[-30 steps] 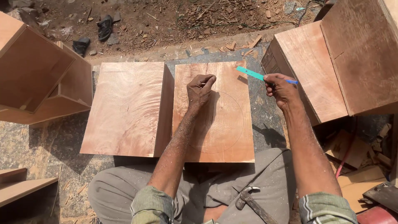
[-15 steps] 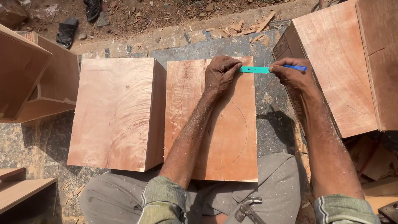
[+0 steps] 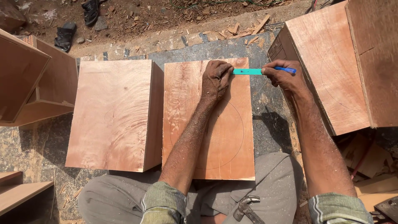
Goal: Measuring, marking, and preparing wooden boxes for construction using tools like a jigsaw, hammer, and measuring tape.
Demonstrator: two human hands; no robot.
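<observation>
The left hand lay knuckles up on the far end of the wooden board in the middle of the frame, its fingers curled tight around the left end of a teal pencil. The right hand, just right of the board's upper right corner, pinched the same pencil near its blue end, fingers closed narrowly on it. The pencil lay level between the two hands, crossing the board's upper right corner. A faint drawn circle showed on the board below the left wrist.

Just left of the board stood a plywood box, its side touching or almost touching the board's edge. Another open box sat at the left edge of the frame, and a larger one filled the upper right. All of them rested on a speckled stone floor strewn with wood chips.

At the bottom of the frame, a hammer lay in the person's lap, on grey trousers. Two dark sandals lay on the dirt in the upper left.
</observation>
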